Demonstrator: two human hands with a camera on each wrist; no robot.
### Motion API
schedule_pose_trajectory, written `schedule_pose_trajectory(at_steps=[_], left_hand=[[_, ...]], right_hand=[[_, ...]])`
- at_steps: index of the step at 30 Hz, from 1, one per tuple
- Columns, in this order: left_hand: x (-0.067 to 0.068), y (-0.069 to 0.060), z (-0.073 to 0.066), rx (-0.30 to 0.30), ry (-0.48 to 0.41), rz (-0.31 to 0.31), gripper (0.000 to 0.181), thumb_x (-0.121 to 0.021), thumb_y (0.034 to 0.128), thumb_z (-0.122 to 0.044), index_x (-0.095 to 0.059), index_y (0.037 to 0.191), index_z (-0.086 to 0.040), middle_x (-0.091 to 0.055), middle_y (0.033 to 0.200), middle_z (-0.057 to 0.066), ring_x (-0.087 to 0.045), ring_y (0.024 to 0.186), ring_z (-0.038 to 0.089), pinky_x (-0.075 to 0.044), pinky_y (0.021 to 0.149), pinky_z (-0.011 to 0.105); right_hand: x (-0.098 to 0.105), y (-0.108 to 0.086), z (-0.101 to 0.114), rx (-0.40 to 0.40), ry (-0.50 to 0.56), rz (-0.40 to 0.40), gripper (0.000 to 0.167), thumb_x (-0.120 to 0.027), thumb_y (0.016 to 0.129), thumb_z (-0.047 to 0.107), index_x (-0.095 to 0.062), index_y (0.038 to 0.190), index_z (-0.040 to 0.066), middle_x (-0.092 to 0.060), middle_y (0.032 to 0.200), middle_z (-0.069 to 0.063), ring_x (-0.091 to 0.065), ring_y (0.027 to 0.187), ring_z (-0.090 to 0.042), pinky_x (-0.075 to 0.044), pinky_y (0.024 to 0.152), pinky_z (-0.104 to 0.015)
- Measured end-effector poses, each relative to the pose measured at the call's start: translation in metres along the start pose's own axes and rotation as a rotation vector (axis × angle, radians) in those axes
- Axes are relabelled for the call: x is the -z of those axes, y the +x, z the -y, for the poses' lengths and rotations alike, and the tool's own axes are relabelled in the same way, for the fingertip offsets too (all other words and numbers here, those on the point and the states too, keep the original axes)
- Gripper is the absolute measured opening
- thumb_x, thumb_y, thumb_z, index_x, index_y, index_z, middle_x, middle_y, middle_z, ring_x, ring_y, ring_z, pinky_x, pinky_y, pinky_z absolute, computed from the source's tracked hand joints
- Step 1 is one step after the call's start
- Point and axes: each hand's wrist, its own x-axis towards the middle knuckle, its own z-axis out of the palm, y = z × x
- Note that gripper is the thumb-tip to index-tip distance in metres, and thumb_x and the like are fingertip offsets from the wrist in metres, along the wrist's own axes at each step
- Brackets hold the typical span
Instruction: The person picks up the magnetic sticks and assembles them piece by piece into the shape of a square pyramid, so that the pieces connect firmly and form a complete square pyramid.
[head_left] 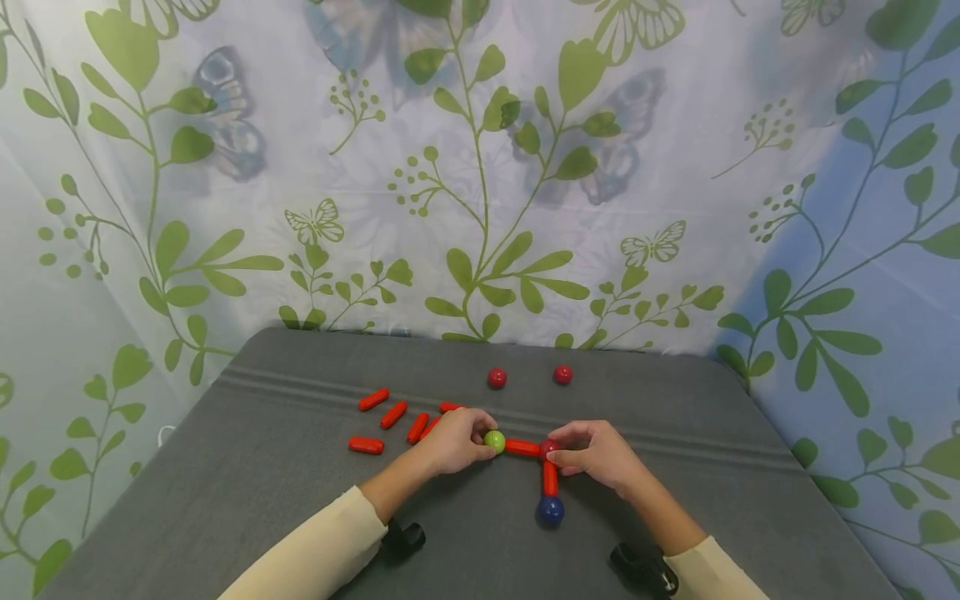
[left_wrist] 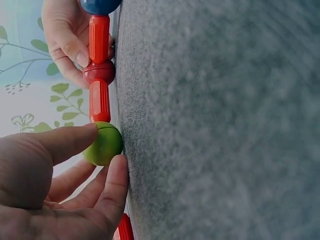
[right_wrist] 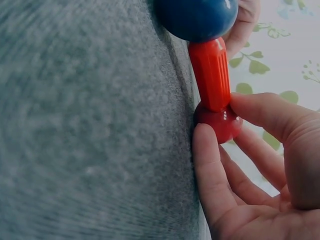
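My left hand (head_left: pixel 458 440) pinches a green ball (left_wrist: pixel 104 144) between thumb and fingers. A red ridged rod (head_left: pixel 522 447) runs from that ball to a dark red ball (right_wrist: pixel 220 121), which my right hand (head_left: pixel 597 454) pinches between thumb and fingers. From the dark red ball a second red rod (right_wrist: pixel 210 74) extends toward the near side and ends at a blue ball (head_left: pixel 551 511). The joined pieces form an L shape low on the grey surface. In the right wrist view, the blue ball partly covers the left hand behind it.
Several loose red rods (head_left: pixel 366 445) lie to the left on the grey table (head_left: pixel 262 500), some partly behind the left hand. Toward the back are two dark red balls, one at left (head_left: pixel 497 378) and one at right (head_left: pixel 563 374). A leaf-patterned curtain (head_left: pixel 480 167) hangs behind.
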Motion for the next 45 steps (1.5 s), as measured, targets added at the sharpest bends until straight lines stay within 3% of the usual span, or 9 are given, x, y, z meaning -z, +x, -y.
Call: schedule_pose_trajectory(at_steps=[10,18,21,28,35,41,45], left_hand=[[0.006,-0.011,0.001,0.016,-0.003,0.006,0.037,-0.082,0.0861,-0.010,-0.068,0.120,-0.006,-0.070,0.105,0.007,-0.066,0.088,0.012,-0.056,0.081,0.031],[-0.001,-0.026,-0.004,-0.002,0.005,-0.035,0.029,-0.081,0.0866,-0.010,-0.064,0.109,-0.006,-0.062,0.092,0.006,-0.059,0.078,0.009,-0.051,0.073,0.024],[-0.006,-0.033,-0.011,-0.034,0.000,-0.007,0.028,-0.081,0.0871,-0.011,-0.062,0.107,-0.005,-0.061,0.089,0.005,-0.056,0.074,0.007,-0.048,0.069,0.023],[-0.018,-0.040,-0.027,-0.068,0.010,0.152,0.027,-0.081,0.0895,-0.027,-0.068,0.110,-0.014,-0.064,0.094,-0.006,-0.056,0.076,0.002,-0.049,0.071,0.020],[-0.016,-0.043,-0.027,-0.144,0.158,0.137,0.018,-0.083,0.0865,-0.019,-0.072,0.101,-0.018,-0.067,0.096,-0.011,-0.059,0.086,0.001,-0.050,0.079,0.019],[-0.008,-0.042,-0.022,-0.179,0.168,0.171,0.018,-0.081,0.0880,-0.016,-0.074,0.104,-0.018,-0.067,0.096,-0.011,-0.057,0.081,0.001,-0.048,0.074,0.018],[-0.004,-0.042,-0.020,-0.208,0.165,0.205,0.019,-0.080,0.0888,-0.015,-0.074,0.106,-0.017,-0.066,0.096,-0.010,-0.056,0.079,0.002,-0.047,0.073,0.017]], right_hand=[[0.009,0.005,0.005,0.056,-0.104,0.059,0.040,-0.081,0.089,0.023,-0.072,0.122,0.002,-0.073,0.114,-0.012,-0.070,0.089,-0.021,-0.062,0.076,-0.036],[0.011,0.012,0.005,0.171,-0.247,0.166,0.025,-0.079,0.090,0.019,-0.077,0.114,0.011,-0.076,0.111,-0.008,-0.070,0.090,-0.022,-0.059,0.075,-0.031],[0.008,0.011,0.003,0.186,-0.261,0.132,0.021,-0.080,0.090,0.020,-0.078,0.110,0.012,-0.077,0.106,-0.007,-0.071,0.086,-0.019,-0.059,0.072,-0.028],[-0.006,-0.002,0.006,0.143,-0.255,-0.011,0.026,-0.085,0.085,0.029,-0.074,0.099,0.010,-0.073,0.088,-0.004,-0.068,0.066,-0.018,-0.057,0.060,-0.030],[-0.016,-0.020,0.009,0.087,-0.183,-0.008,0.030,-0.086,0.084,0.030,-0.069,0.093,0.006,-0.072,0.081,-0.005,-0.069,0.064,-0.019,-0.060,0.057,-0.033],[-0.012,-0.023,0.006,0.028,-0.121,0.001,0.028,-0.082,0.088,0.031,-0.071,0.095,0.006,-0.072,0.083,-0.006,-0.070,0.065,-0.021,-0.061,0.059,-0.035],[-0.011,-0.021,0.006,0.045,-0.098,-0.022,0.026,-0.080,0.091,0.027,-0.072,0.105,0.006,-0.073,0.093,-0.008,-0.070,0.070,-0.021,-0.062,0.061,-0.036]])
